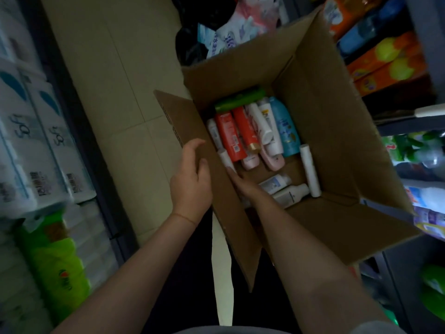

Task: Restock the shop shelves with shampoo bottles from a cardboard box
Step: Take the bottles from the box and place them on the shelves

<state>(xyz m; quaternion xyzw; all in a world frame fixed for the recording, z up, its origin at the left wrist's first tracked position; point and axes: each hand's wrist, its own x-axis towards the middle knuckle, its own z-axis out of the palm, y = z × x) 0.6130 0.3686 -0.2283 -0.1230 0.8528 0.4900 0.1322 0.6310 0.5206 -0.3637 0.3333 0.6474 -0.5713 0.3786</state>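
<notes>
Aisle floor, between stocked shelves: your left hand (191, 175), fingers loosely curled, rests against the near flap of the open brown cardboard box (320, 112), while your right hand (243, 183) reaches inside, its fingers hidden by the flap, so its grasp cannot be told. The glossy plastic shampoo bottles (252, 131), red, white, pink and blue, lie jumbled on the bottom. They look rigid, smooth, probably slippery and weighty if full; take each around its body, not the cap.
</notes>
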